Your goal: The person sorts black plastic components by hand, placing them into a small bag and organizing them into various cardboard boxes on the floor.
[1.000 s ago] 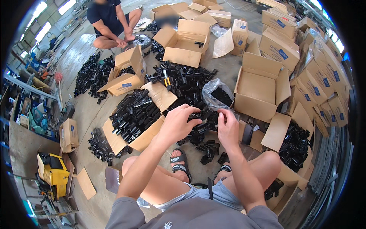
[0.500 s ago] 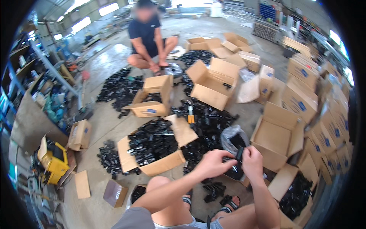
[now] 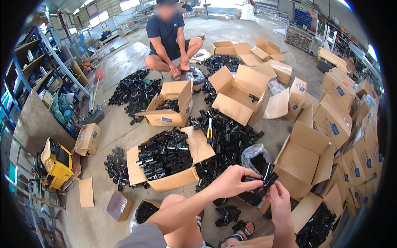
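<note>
In front of me I hold a shiny black plastic tube fitting (image 3: pixel 269 177), tilted, with a branch to one side. My right hand (image 3: pixel 279 202) grips it from below between thumb and fingers. From the left, my left hand (image 3: pixel 237 182) reaches to the same fitting, its thumb and forefinger pinched together against it. Anything small inside that pinch is hidden. Just beyond my hands stands a clear plastic bag (image 3: pixel 253 153) of small black parts. A wide heap of black fittings (image 3: pixel 235 144) spreads on the floor behind it.
An open carton of fittings (image 3: pixel 167 155) lies left of centre, with an empty-looking carton (image 3: pixel 304 155) to the right. Another carton (image 3: pixel 316 225) with black parts is at lower right. Closed cartons (image 3: pixel 333 115) are stacked farther right. Across from me squats a person (image 3: pixel 167 39).
The fitting has turned to a more tilted pose and shows more clearly. My right hand has dropped lower beneath it, while my left hand has shifted slightly right. The view has shifted a little.
</note>
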Tool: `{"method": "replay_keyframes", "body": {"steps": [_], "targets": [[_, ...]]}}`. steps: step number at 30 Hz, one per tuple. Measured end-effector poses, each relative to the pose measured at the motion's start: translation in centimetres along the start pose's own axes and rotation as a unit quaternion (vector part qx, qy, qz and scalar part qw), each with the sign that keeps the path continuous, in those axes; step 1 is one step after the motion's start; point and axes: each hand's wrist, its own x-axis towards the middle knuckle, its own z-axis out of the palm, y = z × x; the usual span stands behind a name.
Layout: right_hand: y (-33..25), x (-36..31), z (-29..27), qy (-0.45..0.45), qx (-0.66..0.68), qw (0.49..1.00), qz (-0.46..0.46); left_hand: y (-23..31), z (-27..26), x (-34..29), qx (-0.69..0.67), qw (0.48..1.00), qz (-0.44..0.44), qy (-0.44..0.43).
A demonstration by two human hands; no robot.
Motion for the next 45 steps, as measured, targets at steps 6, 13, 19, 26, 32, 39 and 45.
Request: {"method": "replay_keyframes", "body": {"steps": [6, 13, 19, 26, 32, 39, 45], "targets": [[-0.9, -0.1, -1.4, -0.004, -0.035, 0.999, 0.007, -0.1, 1.1, 1.1, 0.053, 0.997, 0.040, -0.041], [-1.2, -0.7, -2.4, 0.010, -0.074, 0.997, -0.005, -0.5, 2.1, 1.8, 0.095, 0.986, 0.092, -0.101], [-2.1, -1.2, -2.0, 0.021, -0.058, 0.998, -0.023, -0.2, 2.1, 2.4, 0.094, 0.985, 0.105, -0.095], [-2.3, -1.3, -2.5, 0.041, -0.042, 0.997, -0.055, -0.5, 2.4, 2.7, 0.013, 0.994, 0.045, -0.102], [-2.3, -1.6, -2.2, 0.117, -0.002, 0.989, -0.086, -2.0, 5.9, 3.3, -0.313, 0.946, -0.076, -0.025], [-1.8, -1.4, -1.3, 0.153, 0.046, 0.983, -0.093, -3.4, 8.1, 2.7, -0.426, 0.900, -0.089, -0.011], [-2.0, -1.4, -0.8, 0.137, 0.019, 0.986, -0.093, -2.9, 7.0, 2.4, -0.429, 0.900, -0.075, -0.013]]}}
